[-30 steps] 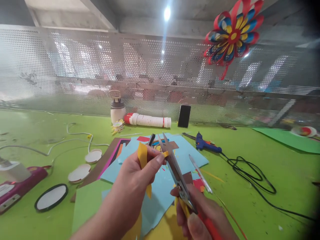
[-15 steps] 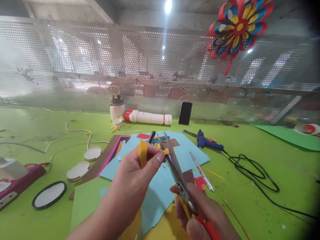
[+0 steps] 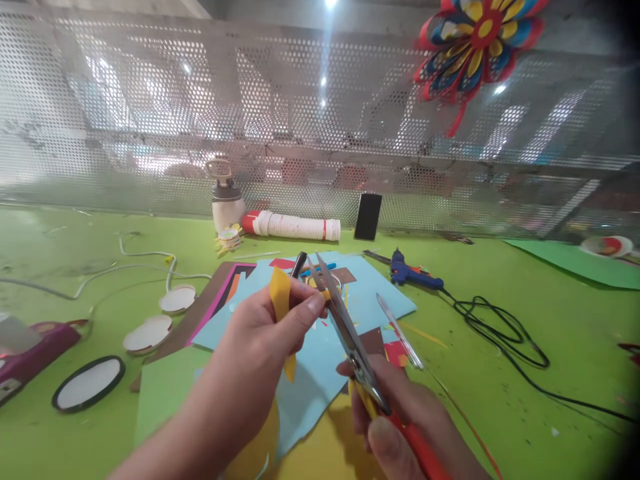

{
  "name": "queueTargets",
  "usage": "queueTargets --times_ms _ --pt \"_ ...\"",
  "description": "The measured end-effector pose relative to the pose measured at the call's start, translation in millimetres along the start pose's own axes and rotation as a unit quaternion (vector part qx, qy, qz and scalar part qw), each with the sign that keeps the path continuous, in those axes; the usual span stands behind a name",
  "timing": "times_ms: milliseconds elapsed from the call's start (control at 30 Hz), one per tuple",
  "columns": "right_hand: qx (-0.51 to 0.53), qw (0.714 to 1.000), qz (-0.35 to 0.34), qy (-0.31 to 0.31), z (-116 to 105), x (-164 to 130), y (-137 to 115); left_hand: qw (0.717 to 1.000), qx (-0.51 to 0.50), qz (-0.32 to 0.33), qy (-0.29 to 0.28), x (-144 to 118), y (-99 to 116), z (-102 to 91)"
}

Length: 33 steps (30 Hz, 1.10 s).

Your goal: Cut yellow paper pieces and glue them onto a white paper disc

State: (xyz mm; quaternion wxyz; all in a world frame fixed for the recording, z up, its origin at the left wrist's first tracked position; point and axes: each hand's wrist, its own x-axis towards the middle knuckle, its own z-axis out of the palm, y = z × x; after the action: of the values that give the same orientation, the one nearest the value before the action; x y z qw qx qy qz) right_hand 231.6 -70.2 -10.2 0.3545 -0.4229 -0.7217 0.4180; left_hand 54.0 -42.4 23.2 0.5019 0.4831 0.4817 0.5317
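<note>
Over the paper sheets near the desk's front edge, our left hand (image 3: 260,333) still pinches the yellow paper strip (image 3: 280,303). Our right hand (image 3: 400,427) grips the scissors (image 3: 345,327); their blades have narrowed slightly on the strip's tip, so the cut advances.

hands (image 3: 270,327) pinching yellow paper (image 3: 279,301), scissors (image 3: 345,327) cutting

**Count of items on the green work table**

Two hands: left hand (image 3: 265,333), right hand (image 3: 400,427). One pair of scissors (image 3: 345,327). One yellow paper strip (image 3: 280,303). One blue glue gun (image 3: 413,277). Three white discs (image 3: 177,299) (image 3: 147,333) (image 3: 90,382). One paper flower (image 3: 475,33). One black phone (image 3: 368,216).
</note>
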Motion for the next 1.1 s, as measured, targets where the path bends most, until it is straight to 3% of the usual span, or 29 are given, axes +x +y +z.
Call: queueTargets --times_ms 267,867,1100 --pt "0.031 0.999 0.027 -0.018 2.1 0.7 0.7 0.998 -0.053 -0.022 -0.012 0.6 1.0 0.4" --pt "0.032 0.999 0.012 -0.035 0.6 2.7 -1.8 0.999 0.03 0.009 -0.019 0.1 -0.4 -1.3" --pt "0.046 0.998 0.008 -0.032 2.0 3.6 -3.9 1.0 0.018 0.002 -0.016 1.9 -3.7 -2.3"
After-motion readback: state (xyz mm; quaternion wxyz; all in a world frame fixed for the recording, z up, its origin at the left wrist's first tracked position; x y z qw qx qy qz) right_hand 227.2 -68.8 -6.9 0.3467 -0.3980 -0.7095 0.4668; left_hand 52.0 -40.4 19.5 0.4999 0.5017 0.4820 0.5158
